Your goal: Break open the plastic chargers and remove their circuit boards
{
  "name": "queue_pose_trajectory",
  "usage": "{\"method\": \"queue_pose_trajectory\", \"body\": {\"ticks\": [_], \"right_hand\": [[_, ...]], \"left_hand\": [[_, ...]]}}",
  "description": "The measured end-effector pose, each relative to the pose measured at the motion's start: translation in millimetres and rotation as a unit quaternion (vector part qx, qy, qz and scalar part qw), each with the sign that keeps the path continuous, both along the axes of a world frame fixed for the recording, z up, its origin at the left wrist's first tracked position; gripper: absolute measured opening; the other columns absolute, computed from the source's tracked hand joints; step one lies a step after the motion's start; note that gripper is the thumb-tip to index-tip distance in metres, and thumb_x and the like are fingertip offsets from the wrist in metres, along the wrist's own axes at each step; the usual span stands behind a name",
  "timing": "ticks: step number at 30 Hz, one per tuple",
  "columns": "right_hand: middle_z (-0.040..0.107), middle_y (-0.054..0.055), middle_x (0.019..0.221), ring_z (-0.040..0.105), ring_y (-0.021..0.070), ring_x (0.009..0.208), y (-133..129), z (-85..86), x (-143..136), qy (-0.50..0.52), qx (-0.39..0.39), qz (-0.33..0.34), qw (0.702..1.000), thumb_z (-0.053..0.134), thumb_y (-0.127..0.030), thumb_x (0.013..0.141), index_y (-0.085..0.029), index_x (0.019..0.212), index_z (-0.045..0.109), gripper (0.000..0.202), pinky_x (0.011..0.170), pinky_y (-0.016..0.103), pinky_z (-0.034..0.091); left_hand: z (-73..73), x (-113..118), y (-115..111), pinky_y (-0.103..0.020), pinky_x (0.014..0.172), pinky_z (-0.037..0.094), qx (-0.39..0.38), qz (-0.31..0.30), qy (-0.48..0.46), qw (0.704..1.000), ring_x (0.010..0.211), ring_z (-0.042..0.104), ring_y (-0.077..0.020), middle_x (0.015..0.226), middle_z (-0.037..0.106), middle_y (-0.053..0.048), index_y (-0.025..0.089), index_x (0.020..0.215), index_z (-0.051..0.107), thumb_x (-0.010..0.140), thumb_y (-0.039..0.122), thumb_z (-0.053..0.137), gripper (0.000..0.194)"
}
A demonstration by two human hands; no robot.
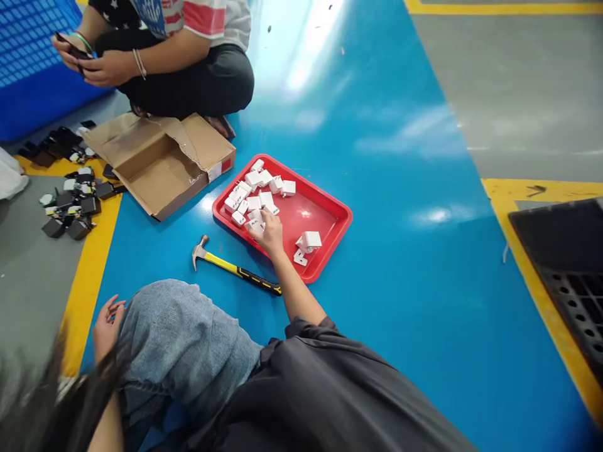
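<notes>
My right hand (270, 235) reaches into a red tray (325, 216) on the blue floor. Its thumb and fingers close around a white power adapter (255, 226) at the tray's near left side. Several more white adapters (253, 179) lie heaped in the left half of the tray. A small separate group with a white adapter (311, 240) sits near the right front corner. Beside my denim-covered knee, my left hand (107, 323) hangs with fingers loosely bent and apart, holding nothing. A claw hammer (226, 264) with a yellow and black handle lies between my knee and the tray.
An open cardboard box (160, 169) stands beyond the hammer. Black and white plug parts (75, 201) are piled at the left. Across from me sits a person (183, 63) holding a dark object, near a blue crate (32, 63). A black crate (565, 276) is at right.
</notes>
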State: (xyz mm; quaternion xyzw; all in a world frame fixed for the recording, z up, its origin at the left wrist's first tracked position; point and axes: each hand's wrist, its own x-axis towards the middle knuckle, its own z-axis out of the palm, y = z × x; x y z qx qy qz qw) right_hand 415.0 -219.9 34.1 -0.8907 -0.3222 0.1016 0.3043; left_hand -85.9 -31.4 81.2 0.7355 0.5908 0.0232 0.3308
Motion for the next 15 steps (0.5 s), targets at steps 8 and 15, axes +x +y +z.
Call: {"method": "queue_pose_trajectory", "body": {"ticks": [8,15], "right_hand": [[0.066,0.011,0.125,0.065,0.0216,0.103,56,-0.9,-107,0.303,0.139,0.22,0.917,0.062,-0.049,0.082,-0.019,0.142,0.044,0.069,0.083,0.035,0.056],[0.067,0.011,0.123,0.065,0.024,0.108,166,-10.0,-189,0.305,0.015,0.317,0.898,0.062,-0.045,0.086,-0.018,0.131,0.049,0.054,0.093,0.039,0.053]], "left_hand": [[22.6,58,3,-0.037,0.095,0.054,-0.018,0.015,-0.073,0.997,0.107,0.066,-0.0239,0.116,0.069,-0.009,0.022,0.127,0.057,0.085,0.049,0.053,0.05],[15.4,101,35,-0.035,0.089,0.055,0.006,-0.138,-0.026,0.99,0.11,0.062,-0.0245,0.127,0.062,-0.011,0.022,0.136,0.054,0.085,0.049,0.057,0.058]]}}
